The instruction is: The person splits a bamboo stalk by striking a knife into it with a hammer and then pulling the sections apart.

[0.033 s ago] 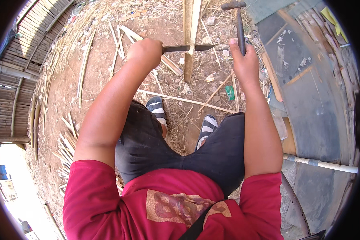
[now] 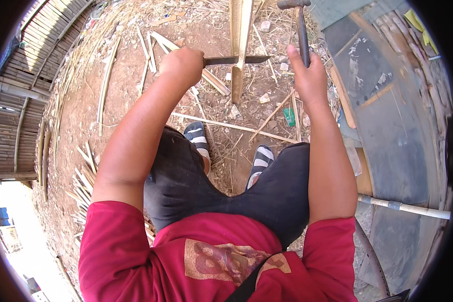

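Note:
My left hand (image 2: pixel 182 67) is closed around the handle of a long dark-bladed knife (image 2: pixel 220 61), its blade pointing right. The blade lies across a split bamboo pole (image 2: pixel 238 83) and appears lodged in it, with its tip showing past the right side. Above the blade the bamboo is parted in two strips; the lower end is one piece. To the right, my right hand (image 2: pixel 309 80) grips a hammer (image 2: pixel 302 38) by its dark handle. The hammer's head is up at the top edge of the view, apart from the knife.
Bamboo strips (image 2: pixel 108 85) and straw litter the dirt ground, and a pile of cut strips (image 2: pixel 84 189) lies at lower left. A bamboo wall (image 2: pixel 15 113) stands at left. Dark sheets (image 2: pixel 387 126) and a white pole (image 2: pixel 407 208) are on the right. My feet are below the bamboo.
My right hand and the hammer have shifted slightly upward. My left hand, the knife and the bamboo look unmoved.

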Demonstrator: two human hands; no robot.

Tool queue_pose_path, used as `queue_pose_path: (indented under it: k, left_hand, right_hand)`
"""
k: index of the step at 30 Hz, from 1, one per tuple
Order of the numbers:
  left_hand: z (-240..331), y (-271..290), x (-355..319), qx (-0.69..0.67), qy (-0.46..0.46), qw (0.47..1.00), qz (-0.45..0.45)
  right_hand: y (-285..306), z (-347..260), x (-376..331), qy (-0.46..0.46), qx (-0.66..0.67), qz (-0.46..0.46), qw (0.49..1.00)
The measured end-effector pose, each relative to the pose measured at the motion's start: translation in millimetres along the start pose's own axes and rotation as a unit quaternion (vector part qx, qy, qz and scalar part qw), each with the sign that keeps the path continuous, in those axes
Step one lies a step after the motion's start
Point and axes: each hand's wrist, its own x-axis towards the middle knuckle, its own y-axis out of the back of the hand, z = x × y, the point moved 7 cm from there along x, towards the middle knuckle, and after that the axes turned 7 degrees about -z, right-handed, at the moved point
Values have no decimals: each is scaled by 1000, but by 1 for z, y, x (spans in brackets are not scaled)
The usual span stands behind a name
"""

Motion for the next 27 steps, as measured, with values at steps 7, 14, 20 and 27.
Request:
queue_pose_path:
  k: [7,14,20,27]
  left_hand:
    - [2,11,16,43,-47,998,12]
    - [-10,17,36,71,-36,997,1]
    - [8,25,26,27,34,999,-8]
    - [27,23,23,54,7,998,15]
  right_hand:
    - [-2,-6,11,-13,138,-26,990]
    - [24,-56,-31,84,277,-18,957]
    - [19,-32,-41,27,284,-70,956]
    - [-36,46,-35,-35,171,-76,982]
